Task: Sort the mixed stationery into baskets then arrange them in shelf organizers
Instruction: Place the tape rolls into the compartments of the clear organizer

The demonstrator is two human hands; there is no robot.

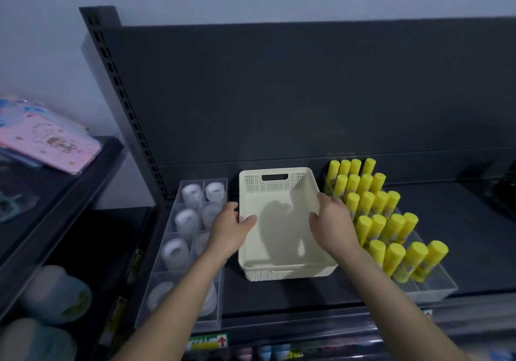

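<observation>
Cream perforated plastic basket [275, 183], rectangular, with a slot handle in its far wall, stood on the dark grey metal shelf [460, 221], roughly central in view. Both hands held it. The left hand [230, 228] grasped the basket's left rim, thumb hooked inside and fingers down the outer wall. The right hand [332, 221] grasped the right rim the same way, thumb inside. Shadows of the 2 hands fell on the basket's inner floor.

Just left of the basket: a clear plastic compartment organizer [178, 318], 2 columns wide, holding white rounded stationery pieces [185, 219]; too blurred to say what kind. The left hand's fingers lay between this organizer and the basket wall.

Just right of the basket: yellow-capped glue sticks [379, 215] stood upright in rows in a clear stepped tray [430, 291].

Behind the basket: a dark back panel [307, 95]. Far left of the basket, on a separate shelf: a pink patterned flat case [50, 143]. Below the basket, on the shelf edge: a label with a red arrow [208, 342].
</observation>
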